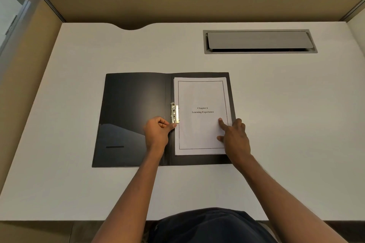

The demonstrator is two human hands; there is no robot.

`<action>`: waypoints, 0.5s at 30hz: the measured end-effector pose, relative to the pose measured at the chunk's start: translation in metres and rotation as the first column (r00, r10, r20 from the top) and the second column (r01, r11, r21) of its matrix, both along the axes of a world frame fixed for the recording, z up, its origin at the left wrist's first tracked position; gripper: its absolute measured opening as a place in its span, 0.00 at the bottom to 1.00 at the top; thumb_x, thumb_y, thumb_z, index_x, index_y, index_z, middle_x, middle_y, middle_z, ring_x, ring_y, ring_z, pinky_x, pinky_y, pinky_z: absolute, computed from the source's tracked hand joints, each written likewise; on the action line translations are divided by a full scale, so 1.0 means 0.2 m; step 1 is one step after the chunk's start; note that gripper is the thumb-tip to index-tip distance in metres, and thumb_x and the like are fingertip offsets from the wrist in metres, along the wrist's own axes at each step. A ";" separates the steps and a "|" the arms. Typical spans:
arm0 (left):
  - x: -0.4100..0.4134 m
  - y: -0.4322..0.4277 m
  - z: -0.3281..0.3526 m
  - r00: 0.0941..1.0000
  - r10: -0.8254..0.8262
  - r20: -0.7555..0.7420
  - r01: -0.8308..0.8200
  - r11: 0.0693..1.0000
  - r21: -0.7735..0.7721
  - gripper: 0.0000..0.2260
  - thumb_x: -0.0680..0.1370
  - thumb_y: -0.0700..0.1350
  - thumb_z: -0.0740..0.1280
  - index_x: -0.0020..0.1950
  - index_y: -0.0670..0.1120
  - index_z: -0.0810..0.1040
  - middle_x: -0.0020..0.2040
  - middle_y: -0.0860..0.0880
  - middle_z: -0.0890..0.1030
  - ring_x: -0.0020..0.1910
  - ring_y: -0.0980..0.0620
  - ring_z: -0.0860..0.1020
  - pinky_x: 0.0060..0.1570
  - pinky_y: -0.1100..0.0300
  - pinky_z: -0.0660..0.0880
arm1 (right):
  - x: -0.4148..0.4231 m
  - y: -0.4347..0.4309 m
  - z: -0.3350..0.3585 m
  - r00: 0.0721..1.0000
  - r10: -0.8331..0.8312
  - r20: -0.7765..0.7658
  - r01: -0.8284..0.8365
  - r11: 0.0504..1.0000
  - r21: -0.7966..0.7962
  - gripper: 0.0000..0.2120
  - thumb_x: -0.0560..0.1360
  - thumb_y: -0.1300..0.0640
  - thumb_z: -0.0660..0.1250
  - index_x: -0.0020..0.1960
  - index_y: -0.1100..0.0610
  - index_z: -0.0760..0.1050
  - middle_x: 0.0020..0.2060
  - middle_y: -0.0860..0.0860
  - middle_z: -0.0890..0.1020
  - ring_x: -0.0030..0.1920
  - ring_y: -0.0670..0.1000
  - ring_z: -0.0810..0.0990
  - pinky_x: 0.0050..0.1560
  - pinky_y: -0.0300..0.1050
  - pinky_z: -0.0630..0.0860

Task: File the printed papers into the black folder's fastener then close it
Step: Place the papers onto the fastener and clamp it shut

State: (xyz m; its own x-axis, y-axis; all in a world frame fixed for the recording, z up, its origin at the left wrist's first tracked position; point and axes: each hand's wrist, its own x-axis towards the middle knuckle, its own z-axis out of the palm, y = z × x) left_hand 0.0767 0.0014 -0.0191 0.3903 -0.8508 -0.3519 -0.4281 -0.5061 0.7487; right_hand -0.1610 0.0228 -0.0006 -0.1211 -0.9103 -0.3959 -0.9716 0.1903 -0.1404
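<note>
The black folder lies open flat on the white desk. A stack of printed papers, its top sheet reading "Chapter 6 Learning Experience", rests on the folder's right half. A metal clip fastener sits at the spine, overlapping the papers' left edge. My left hand has curled fingers, its thumb and forefinger pinching at the fastener's lower end. My right hand presses spread fingers flat on the papers' lower right part.
The white desk stretches around the folder. A grey cable hatch is set into the desk at the back right. Tan partition walls enclose the back and both sides. My dark-clothed lap shows at the desk's near edge.
</note>
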 end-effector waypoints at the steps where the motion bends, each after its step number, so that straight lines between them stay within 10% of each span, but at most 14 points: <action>1: 0.00 0.00 0.00 1.000 0.000 0.003 0.000 1.000 0.000 0.09 0.71 0.48 0.80 0.40 0.46 0.83 0.33 0.56 0.80 0.34 0.57 0.80 0.31 0.71 0.70 | 0.00 0.00 0.00 1.000 -0.001 0.001 0.001 1.000 -0.001 0.30 0.82 0.53 0.66 0.82 0.47 0.60 0.69 0.59 0.65 0.71 0.58 0.67 0.59 0.51 0.79; 15: 0.00 -0.02 -0.01 0.999 -0.016 0.037 0.015 0.999 0.035 0.09 0.72 0.46 0.80 0.41 0.41 0.84 0.37 0.47 0.84 0.36 0.49 0.82 0.34 0.64 0.76 | 0.00 0.00 0.00 1.000 -0.007 0.008 0.007 1.000 -0.005 0.30 0.82 0.53 0.66 0.82 0.47 0.60 0.69 0.59 0.65 0.71 0.58 0.66 0.60 0.52 0.79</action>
State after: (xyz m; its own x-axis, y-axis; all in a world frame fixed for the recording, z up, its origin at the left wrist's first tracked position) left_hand 0.0767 -0.0028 -0.0206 0.3909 -0.8441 -0.3670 -0.4636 -0.5251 0.7137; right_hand -0.1611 0.0231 -0.0003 -0.1246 -0.9113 -0.3925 -0.9691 0.1967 -0.1490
